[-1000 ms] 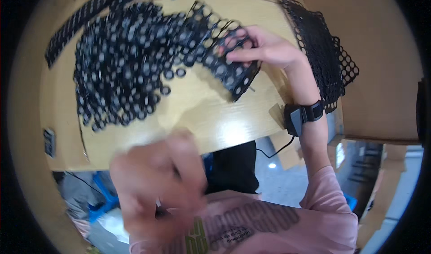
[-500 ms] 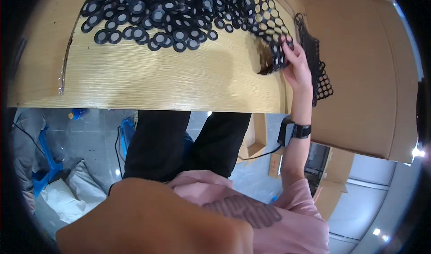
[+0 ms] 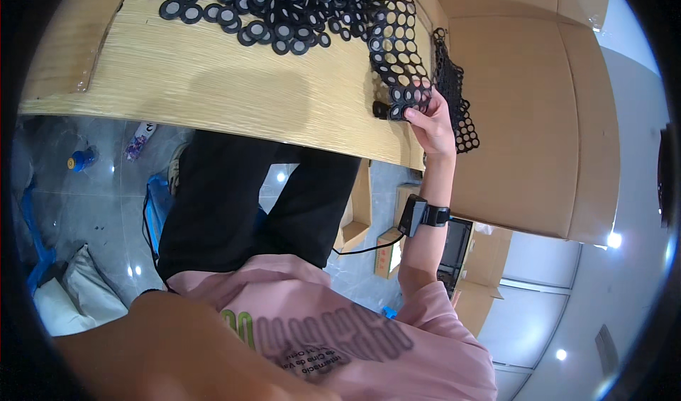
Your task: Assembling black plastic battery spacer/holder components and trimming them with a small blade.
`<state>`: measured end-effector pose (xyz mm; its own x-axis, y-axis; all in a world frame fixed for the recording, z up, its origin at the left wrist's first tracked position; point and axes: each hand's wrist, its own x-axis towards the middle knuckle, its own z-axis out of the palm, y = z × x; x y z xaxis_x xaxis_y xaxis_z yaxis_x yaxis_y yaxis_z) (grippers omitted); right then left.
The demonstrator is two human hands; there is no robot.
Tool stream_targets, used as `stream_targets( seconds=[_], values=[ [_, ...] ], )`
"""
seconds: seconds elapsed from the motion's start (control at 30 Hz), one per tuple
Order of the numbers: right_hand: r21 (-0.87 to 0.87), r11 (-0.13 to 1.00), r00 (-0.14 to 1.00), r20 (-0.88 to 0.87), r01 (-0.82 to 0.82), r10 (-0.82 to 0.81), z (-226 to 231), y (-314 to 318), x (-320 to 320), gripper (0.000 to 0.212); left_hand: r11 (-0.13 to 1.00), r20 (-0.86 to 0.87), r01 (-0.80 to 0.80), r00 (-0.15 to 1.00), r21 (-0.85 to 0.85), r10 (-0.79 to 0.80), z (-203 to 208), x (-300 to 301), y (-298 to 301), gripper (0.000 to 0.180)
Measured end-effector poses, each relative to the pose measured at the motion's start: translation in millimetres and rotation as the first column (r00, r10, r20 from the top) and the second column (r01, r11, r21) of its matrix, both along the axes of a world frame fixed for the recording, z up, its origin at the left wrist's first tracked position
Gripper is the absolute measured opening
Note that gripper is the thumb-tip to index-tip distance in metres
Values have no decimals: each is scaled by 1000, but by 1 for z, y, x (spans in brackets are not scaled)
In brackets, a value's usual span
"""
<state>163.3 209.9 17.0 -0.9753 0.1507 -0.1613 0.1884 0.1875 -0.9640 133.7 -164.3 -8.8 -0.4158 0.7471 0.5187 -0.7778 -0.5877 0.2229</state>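
Observation:
At the table's right edge, my right hand (image 3: 435,128) is closed on the lower end of a black perforated sheet (image 3: 399,71) with rows of round holes. My thumb lies across its face, near several grey-centred discs seated in that end; light wood shows through many other holes. The sheet's upper part reaches a heap of loose black discs with grey centres (image 3: 284,31) at the far side. A dark boxy device with a strap (image 3: 413,215) sits on my right wrist. My left arm (image 3: 170,351) fills the lower left, large and blurred; its fingers do not show.
Another black perforated sheet (image 3: 448,82) hangs beside a large cardboard box (image 3: 518,124) to the right. The wood-grain tabletop (image 3: 234,92) ends above my lap. On the floor are a blue bottle (image 3: 84,161), a pale bag (image 3: 92,287) and an open carton (image 3: 360,209).
My view has shifted, so the table sits higher in the picture. The held sheet's lower end, curled before, now faces me flatter, with my thumb over it. My left arm stays low and blurred.

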Motion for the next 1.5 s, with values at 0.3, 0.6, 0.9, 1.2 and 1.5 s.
stream_targets(
  seconds=[0.3, 0.6, 0.9, 1.2, 1.5],
  values=[
    [-123, 988, 995, 43, 98, -94, 1, -14, 11, 23, 844, -165, -323, 946, -427, 279, 28, -8, 6, 14],
    [-25, 993, 991, -64, 118, -119, 2, -54, 24, 16, 56, -960, -998, -19, 36, 280, 16, -17, 84, 23],
    [97, 992, 997, -14, 75, -74, 18, -66, 32, 17, 164, -989, -983, 107, -89, 106, 27, -25, 132, 24],
    [228, 968, 991, -51, -106, 121, 25, -47, 32, 13, 274, -938, -902, 346, -334, -5, 35, -30, 144, 20],
    [450, 848, 941, -42, -281, 335, 28, -46, 25, 14, 214, -856, -829, 504, -517, -118, 22, -27, 162, 18]
  ],
)
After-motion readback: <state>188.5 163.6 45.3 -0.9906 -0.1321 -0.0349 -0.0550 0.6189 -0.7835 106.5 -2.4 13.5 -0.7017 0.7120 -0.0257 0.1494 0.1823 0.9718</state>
